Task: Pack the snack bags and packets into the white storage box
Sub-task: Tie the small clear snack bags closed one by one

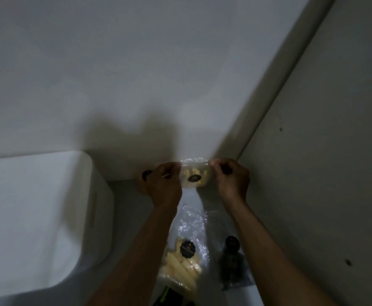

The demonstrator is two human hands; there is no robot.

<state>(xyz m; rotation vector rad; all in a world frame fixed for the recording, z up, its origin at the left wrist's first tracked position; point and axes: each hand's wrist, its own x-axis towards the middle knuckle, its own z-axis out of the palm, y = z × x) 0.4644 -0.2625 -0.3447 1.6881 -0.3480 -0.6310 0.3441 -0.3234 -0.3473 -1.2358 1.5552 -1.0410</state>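
Note:
A clear snack bag of pale yellow sticks with a dark round label [195,176] is held up near the back wall, pinched at its top corners by my left hand [163,184] and my right hand [230,178]. The white storage box [88,208] stands to the left, its inside mostly out of sight. Below my forearms lies a second clear bag of yellow sticks [184,259]. A dark packet with a round label [232,261] lies to its right. Part of another dark label [146,174] peeks out behind my left hand.
The scene is dim. A white wall rises behind, and a side panel [324,151] closes the right. A dark packet with green marks [165,297] sits at the bottom edge. The grey shelf surface [127,208] shows between the box and the bags.

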